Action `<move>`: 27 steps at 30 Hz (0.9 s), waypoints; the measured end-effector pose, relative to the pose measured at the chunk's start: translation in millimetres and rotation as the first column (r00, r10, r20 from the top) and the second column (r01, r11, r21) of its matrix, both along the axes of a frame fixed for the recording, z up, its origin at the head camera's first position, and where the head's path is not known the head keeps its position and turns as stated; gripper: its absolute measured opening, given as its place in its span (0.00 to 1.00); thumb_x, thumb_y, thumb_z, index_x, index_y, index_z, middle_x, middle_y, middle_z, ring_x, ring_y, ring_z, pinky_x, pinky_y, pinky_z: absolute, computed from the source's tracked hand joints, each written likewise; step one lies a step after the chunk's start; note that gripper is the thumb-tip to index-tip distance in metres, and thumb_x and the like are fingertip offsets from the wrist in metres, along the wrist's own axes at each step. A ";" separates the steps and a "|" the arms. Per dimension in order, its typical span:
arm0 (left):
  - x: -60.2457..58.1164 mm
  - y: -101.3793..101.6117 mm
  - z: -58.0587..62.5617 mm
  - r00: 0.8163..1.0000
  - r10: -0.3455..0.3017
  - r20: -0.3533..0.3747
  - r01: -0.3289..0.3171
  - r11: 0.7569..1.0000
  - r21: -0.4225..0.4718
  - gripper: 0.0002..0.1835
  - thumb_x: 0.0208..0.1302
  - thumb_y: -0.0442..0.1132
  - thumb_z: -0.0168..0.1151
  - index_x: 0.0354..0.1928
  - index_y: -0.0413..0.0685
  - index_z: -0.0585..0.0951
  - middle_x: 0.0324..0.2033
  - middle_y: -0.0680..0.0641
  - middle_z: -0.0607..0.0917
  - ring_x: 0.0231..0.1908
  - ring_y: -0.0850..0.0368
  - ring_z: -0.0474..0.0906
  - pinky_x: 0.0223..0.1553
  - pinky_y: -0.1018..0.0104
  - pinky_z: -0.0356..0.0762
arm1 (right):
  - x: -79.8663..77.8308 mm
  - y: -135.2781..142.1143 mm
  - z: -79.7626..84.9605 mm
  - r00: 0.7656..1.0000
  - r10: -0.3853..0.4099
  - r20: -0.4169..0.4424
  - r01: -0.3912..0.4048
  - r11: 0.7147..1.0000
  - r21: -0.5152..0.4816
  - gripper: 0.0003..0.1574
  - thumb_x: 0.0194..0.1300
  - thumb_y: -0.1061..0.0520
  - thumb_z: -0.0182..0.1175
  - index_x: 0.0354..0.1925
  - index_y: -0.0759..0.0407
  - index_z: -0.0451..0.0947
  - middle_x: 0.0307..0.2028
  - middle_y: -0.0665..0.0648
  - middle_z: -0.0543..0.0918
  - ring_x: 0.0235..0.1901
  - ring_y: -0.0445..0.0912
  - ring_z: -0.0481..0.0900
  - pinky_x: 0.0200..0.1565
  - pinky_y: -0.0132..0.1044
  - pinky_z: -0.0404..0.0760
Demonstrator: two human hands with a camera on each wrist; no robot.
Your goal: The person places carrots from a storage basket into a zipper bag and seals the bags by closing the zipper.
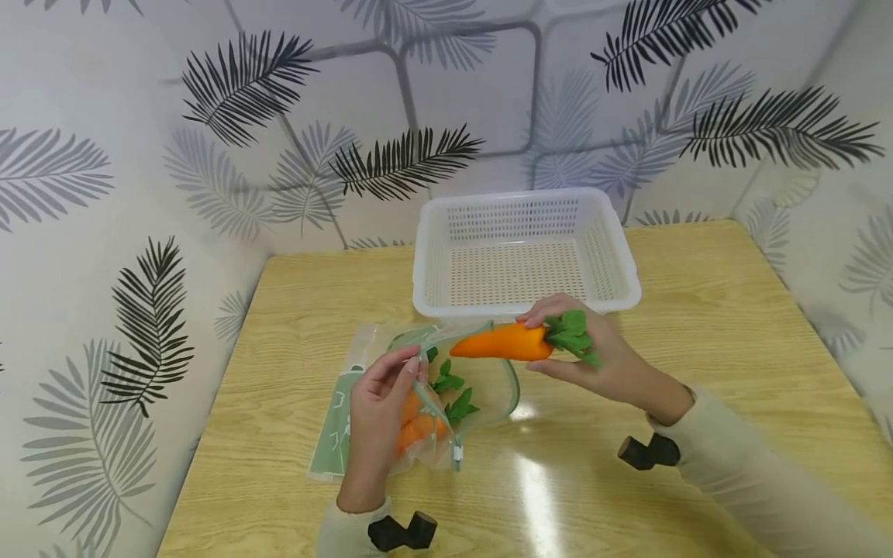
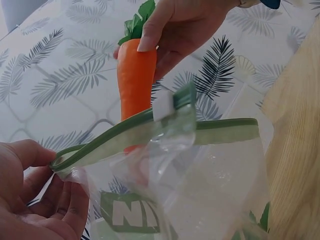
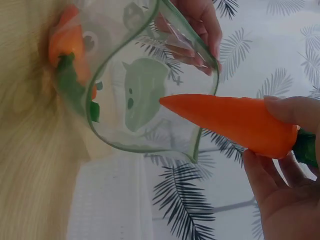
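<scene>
My right hand [image 1: 593, 353] pinches an orange toy carrot [image 1: 498, 342] near its leafy green top. Its pointed tip faces left, at the open mouth of a clear zip bag [image 3: 145, 95] with green edging. By its rim, the bag is pinched between the thumb and fingers of my left hand [image 1: 382, 399]. Inside lie more carrots [image 1: 421, 428] with green leaves, partly hidden by the left hand and the plastic. A white slider [image 2: 163, 107] sits on the bag's green zip strip. In the left wrist view the carrot's lower part shows behind the bag's edge.
A white perforated plastic basket [image 1: 526, 306] stands at the back of the wooden table [image 1: 711, 325]. Flat under the left hand's side lies a green and clear printed bag panel [image 1: 335, 426]. Leaf-patterned covering [image 1: 230, 85] rises behind the table.
</scene>
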State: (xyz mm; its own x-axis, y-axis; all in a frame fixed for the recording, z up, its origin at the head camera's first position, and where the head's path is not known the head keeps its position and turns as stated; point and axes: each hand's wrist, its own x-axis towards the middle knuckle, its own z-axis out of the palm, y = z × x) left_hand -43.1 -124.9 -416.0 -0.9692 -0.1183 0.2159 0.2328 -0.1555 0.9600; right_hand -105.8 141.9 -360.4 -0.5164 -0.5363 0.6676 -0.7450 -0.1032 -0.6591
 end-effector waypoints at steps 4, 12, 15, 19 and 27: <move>-0.4 0.7 0.4 1.000 -0.006 0.000 0.006 1.000 0.014 0.13 0.64 0.33 0.58 0.47 0.31 0.78 0.33 0.37 0.81 0.33 0.53 0.76 0.45 0.64 0.78 | 4.8 -11.4 -16.8 1.000 -0.007 -0.004 0.008 0.999 0.052 0.34 0.37 0.79 0.69 0.46 0.69 0.71 0.45 0.67 0.74 0.48 0.52 0.72 0.46 0.33 0.77; 0.3 1.5 0.8 1.000 0.005 0.005 -0.005 1.000 -0.002 0.12 0.64 0.33 0.58 0.47 0.32 0.78 0.34 0.35 0.81 0.33 0.53 0.77 0.46 0.64 0.78 | 4.2 -33.7 -49.8 0.979 -0.011 -0.204 0.068 0.959 0.274 0.29 0.52 0.67 0.68 0.52 0.58 0.71 0.53 0.59 0.71 0.52 0.48 0.72 0.51 0.31 0.74; 0.3 1.8 0.8 1.000 0.006 0.013 -0.006 1.000 -0.018 0.12 0.64 0.34 0.58 0.46 0.33 0.79 0.33 0.36 0.81 0.34 0.52 0.77 0.46 0.63 0.78 | 3.8 -45.2 -54.5 0.963 0.011 -0.270 0.075 0.950 0.305 0.28 0.53 0.68 0.66 0.53 0.60 0.71 0.55 0.58 0.71 0.53 0.47 0.71 0.53 0.31 0.73; 0.9 2.9 2.4 1.000 0.001 0.013 -0.001 1.000 -0.027 0.13 0.65 0.34 0.58 0.47 0.32 0.79 0.33 0.39 0.81 0.35 0.51 0.78 0.45 0.63 0.78 | 4.3 -58.2 -59.7 0.936 -0.002 -0.351 0.135 0.926 0.353 0.29 0.53 0.68 0.65 0.54 0.60 0.71 0.57 0.56 0.70 0.55 0.46 0.70 0.54 0.29 0.71; 2.7 5.8 5.8 1.000 0.002 -0.010 -0.002 1.000 -0.002 0.13 0.63 0.35 0.60 0.46 0.33 0.79 0.34 0.39 0.81 0.35 0.53 0.78 0.43 0.66 0.78 | 6.7 -77.7 -67.1 0.860 -0.074 -0.506 0.287 0.889 0.358 0.28 0.53 0.66 0.67 0.53 0.62 0.73 0.56 0.57 0.72 0.56 0.47 0.70 0.53 0.30 0.72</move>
